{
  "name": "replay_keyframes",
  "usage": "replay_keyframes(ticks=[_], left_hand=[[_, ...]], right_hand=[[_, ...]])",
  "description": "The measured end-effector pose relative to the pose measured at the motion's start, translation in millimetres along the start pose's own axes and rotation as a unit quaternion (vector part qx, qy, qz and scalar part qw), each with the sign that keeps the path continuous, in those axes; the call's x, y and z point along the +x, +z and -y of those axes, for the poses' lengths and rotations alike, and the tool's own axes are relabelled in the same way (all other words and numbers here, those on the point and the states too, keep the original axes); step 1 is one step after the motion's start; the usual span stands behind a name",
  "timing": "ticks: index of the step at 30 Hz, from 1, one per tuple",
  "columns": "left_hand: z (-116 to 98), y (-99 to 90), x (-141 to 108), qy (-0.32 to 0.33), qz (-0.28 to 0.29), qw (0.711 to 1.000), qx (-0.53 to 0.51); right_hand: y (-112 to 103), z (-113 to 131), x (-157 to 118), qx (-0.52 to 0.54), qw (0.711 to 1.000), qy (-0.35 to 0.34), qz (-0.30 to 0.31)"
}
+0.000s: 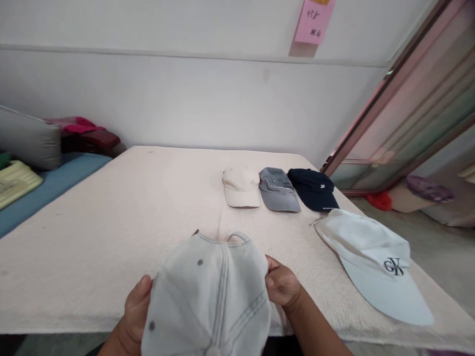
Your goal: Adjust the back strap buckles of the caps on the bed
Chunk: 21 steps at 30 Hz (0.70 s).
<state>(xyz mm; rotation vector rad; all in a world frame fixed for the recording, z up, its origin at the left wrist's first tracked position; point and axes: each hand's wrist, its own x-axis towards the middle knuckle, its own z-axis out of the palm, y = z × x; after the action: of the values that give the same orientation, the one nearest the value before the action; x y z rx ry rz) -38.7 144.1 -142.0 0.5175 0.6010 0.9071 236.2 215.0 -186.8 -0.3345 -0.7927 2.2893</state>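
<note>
A light grey baseball cap [208,296] is held between my two hands at the table's near edge, its back strap opening facing away from me. My left hand [137,309] grips its left side, with the thumb showing and the other fingers hidden. At the right side of the cap, my right hand [282,282] pinches the rim. To the right lies a white cap [371,247] with dark letters on its front. Farther back a cream cap [242,187], a grey cap [278,190] and a navy cap [312,189] sit in a row.
The table has a cream textured cloth [92,247] and meets a white wall [185,99]. A pink note [314,22] hangs there. At left are a grey cushion [29,138] and a blue seat [74,170]. A framed glass partition [415,89] stands at right.
</note>
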Motion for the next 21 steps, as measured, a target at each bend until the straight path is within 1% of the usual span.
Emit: replay_keyframes(ticks=[3, 5, 8, 10, 11, 13, 15, 16, 19, 21], left_hand=[[5.6, 4.5, 2.8, -0.057, 0.030, 0.998, 0.009], [9.6, 3.9, 4.5, -0.081, 0.042, 0.996, 0.025], [11.0, 1.3, 9.1, -0.081, 0.060, 0.995, 0.025], [8.9, -0.4, 14.2, -0.051, 0.056, 0.997, -0.001], [7.4, -0.9, 17.2, -0.028, 0.039, 0.999, -0.016], [4.2, -0.3, 23.5, 0.013, -0.018, 0.999, -0.027], [2.1, 2.0, 29.2, 0.026, -0.083, 0.996, 0.000], [1.6, 3.3, 31.5, 0.023, -0.104, 0.994, 0.022], [2.5, 5.1, 35.4, 0.009, -0.130, 0.988, 0.085], [4.3, 3.5, 36.4, 0.005, -0.144, 0.981, 0.127]], right_hand=[[0.6, 7.7, -1.5, -0.009, 1.000, -0.002, -0.024], [1.6, 13.3, -1.5, -0.026, 0.999, -0.004, -0.034], [0.7, 17.6, -1.2, -0.053, 0.998, -0.004, -0.035], [-1.2, 16.0, -0.3, -0.054, 0.998, 0.004, -0.032], [-1.9, 14.1, 0.5, -0.055, 0.998, 0.012, -0.026], [-2.1, 9.5, 3.0, -0.067, 0.997, 0.035, -0.010], [0.2, 6.5, 6.5, -0.092, 0.994, 0.053, -0.004], [2.2, 6.2, 8.4, -0.107, 0.993, 0.058, -0.009], [8.8, 9.4, 14.1, -0.140, 0.988, 0.057, -0.029], [11.5, 12.8, 17.5, -0.134, 0.989, 0.028, -0.048]])
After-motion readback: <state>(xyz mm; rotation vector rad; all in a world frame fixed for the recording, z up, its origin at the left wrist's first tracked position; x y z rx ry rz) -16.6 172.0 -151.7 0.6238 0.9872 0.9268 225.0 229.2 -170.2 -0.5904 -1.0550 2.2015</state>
